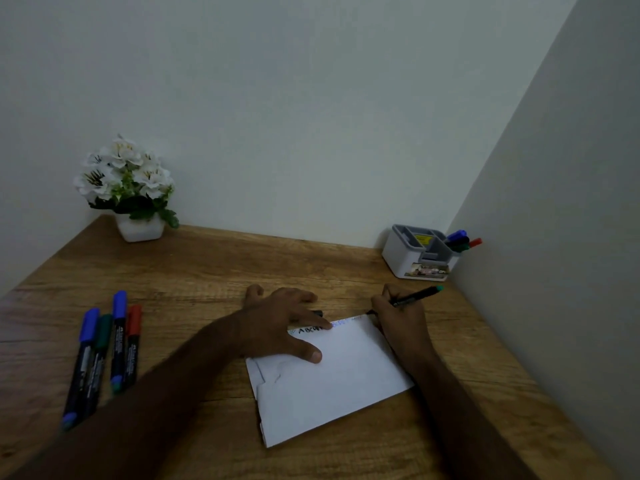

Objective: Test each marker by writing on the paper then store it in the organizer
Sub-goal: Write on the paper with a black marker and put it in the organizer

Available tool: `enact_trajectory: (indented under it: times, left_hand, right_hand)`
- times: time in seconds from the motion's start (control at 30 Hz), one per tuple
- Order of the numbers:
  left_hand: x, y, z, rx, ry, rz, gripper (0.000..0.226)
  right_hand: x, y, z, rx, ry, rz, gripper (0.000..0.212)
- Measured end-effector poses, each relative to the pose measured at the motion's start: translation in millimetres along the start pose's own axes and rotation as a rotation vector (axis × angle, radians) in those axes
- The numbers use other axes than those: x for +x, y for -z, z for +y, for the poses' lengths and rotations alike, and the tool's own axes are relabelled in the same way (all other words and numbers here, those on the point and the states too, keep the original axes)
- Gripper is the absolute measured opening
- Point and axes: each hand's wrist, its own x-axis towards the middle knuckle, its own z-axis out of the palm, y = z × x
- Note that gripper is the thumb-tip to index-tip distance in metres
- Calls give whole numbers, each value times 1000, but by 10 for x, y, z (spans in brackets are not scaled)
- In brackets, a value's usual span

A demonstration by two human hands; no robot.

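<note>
A white folded paper [332, 379] lies on the wooden desk, with black and blue letters along its far edge. My left hand [277, 323] presses flat on the paper's far left part, fingers spread. A dark cap-like piece [317, 313] shows just beyond its fingers. My right hand [401, 317] grips a black marker with a green end [417, 295], its tip at the paper's far right corner. Several capped markers, blue, green and red [104, 348], lie at the left of the desk. The grey-white organizer [408, 258] stands at the back right and holds several markers [460, 239].
A white pot of white flowers [128, 188] stands at the back left corner. Walls close the desk at the back and along the right side [554, 271]. Bare wood [214, 271] lies between the pot and the organizer.
</note>
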Motion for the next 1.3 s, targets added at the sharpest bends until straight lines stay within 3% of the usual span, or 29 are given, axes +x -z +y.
enact_trajectory:
  times: [0.1, 0.23, 0.3, 0.4, 0.5, 0.7, 0.8, 0.93, 1.3]
  left_hand:
    - [-27, 7, 13, -50, -3, 52, 67]
    - [-14, 17, -26, -341, 64, 368, 67]
    - [6, 20, -90, -222, 86, 470, 66]
    - [12, 12, -99, -22, 100, 439, 43]
    - [20, -9, -53, 14, 86, 446, 17]
    - [62, -20, -33, -88, 45, 592, 39]
    - [79, -17, 31, -114, 23, 581, 35]
    - [84, -22, 63, -151, -31, 606, 47]
    - [71, -24, 30, -237, -67, 635, 42]
  right_hand:
    - [-12, 37, -16, 86, -7, 27, 29]
    - [-35, 48, -20, 98, 23, -3, 20]
    - [-53, 47, -42, 7, 102, -41, 19]
    - [-77, 53, -99, -129, 248, -83, 21]
    - [-87, 67, -143, -62, 234, -125, 34]
    - [-99, 108, -201, 243, 152, -180, 17]
    - [-124, 110, -229, 280, 156, -192, 13]
    - [-144, 98, -236, 310, 147, -239, 13]
    - [-165, 69, -220, 359, 134, -272, 9]
